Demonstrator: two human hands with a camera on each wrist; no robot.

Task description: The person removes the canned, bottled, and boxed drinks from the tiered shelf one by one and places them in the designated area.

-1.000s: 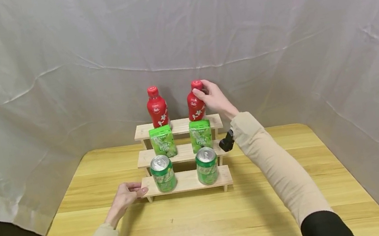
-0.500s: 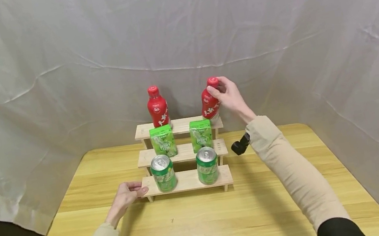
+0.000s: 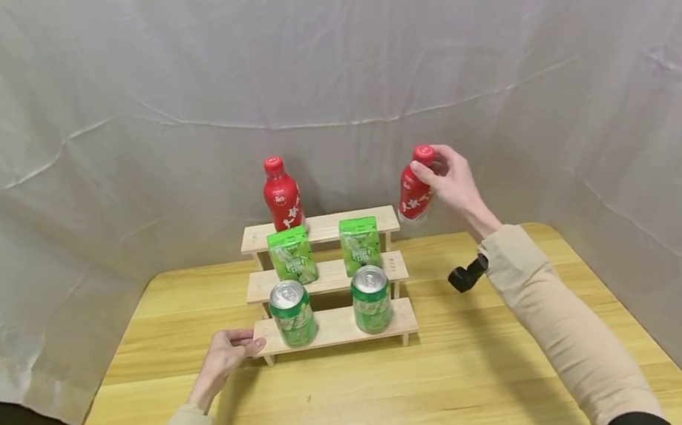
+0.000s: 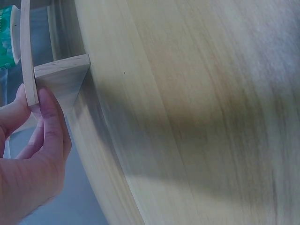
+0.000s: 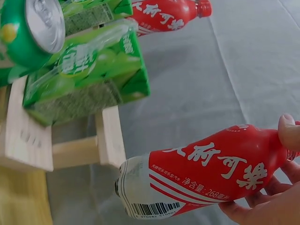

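My right hand (image 3: 456,182) grips a red bottle (image 3: 414,191) by its neck, tilted, just off the right end of the top step. In the right wrist view the same bottle (image 5: 206,176) shows white lettering and a clear base. My left hand (image 3: 229,350) pinches the left end of the bottom step of a three-step wooden rack (image 3: 336,326); the left wrist view shows thumb and fingers (image 4: 49,122) on either side of the board. Another red bottle (image 3: 282,196) stands on the top step at left.
Two green juice boxes, left (image 3: 292,254) and right (image 3: 360,245), stand on the middle step. On the bottom step are two green cans, left (image 3: 293,314) and right (image 3: 372,300). The wooden table (image 3: 348,414) backs onto a grey curtain (image 3: 191,87).
The right hand has carried its red bottle from the top step's right side rightward past the step's end, tilting it. The left hand has stayed on the bottom step.
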